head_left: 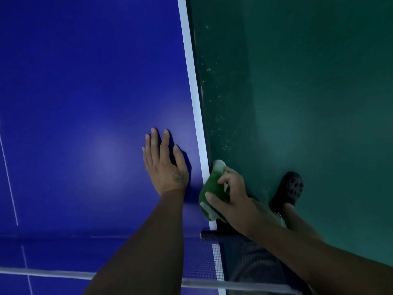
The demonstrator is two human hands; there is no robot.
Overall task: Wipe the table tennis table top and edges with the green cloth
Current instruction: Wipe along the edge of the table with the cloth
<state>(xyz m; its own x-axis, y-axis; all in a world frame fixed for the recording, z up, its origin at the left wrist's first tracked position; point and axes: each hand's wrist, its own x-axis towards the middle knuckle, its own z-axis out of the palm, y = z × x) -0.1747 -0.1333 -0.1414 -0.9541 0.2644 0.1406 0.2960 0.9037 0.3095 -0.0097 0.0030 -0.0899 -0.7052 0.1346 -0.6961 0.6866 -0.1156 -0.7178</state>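
My left hand (pixel 164 165) lies flat on the blue counter (pixel 85 103) near its right edge, fingers straight and slightly spread. I judge it is there to brace my lean. My right hand (pixel 231 194) is curled round the green cloth (pixel 210 188), folding it over the white edge line (pixel 192 81) so it covers top and side together. The cloth sits just beyond the net (pixel 197 258), so I judge the far run of this edge is left to do.

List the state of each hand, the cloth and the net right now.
green cloth, bunched, pressed over the edge of the table top
right hand, gripping the green cloth
left hand, flat on the table top
net, strung across the table top
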